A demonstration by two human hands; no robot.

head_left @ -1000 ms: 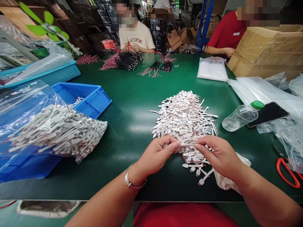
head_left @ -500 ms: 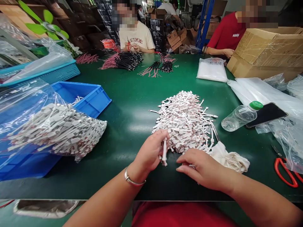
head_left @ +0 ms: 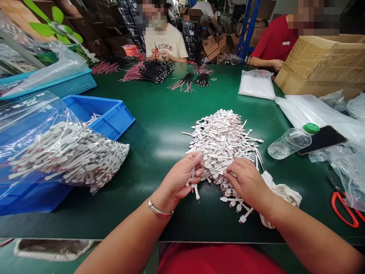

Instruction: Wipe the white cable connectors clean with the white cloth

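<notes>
A heap of short white cables (head_left: 218, 133) with small connector ends lies on the green table in front of me. At its near left edge, my left hand (head_left: 186, 175) is closed around a few white cables (head_left: 196, 192), their ends sticking out below the fingers. My right hand (head_left: 246, 179) reaches onto the near right side of the heap, fingers curled and pinched on the white cables there; the fingertips are partly hidden. Several loose cables (head_left: 241, 209) lie beneath its palm and wrist. A cream cloth (head_left: 285, 194) sits against the right forearm.
Left are a blue bin (head_left: 114, 118) and a clear bag of white cables (head_left: 76, 156). To the right are a green-capped bottle (head_left: 289, 142), a phone (head_left: 325, 140) and red-handled scissors (head_left: 345, 211). Across the table, people work near black-and-red wire bundles (head_left: 156, 72) and a cardboard box (head_left: 319, 64).
My right hand has moved forward and up onto the heap. Cables from its near edge now lie spread towards me. The left hand has turned slightly, still holding cables.
</notes>
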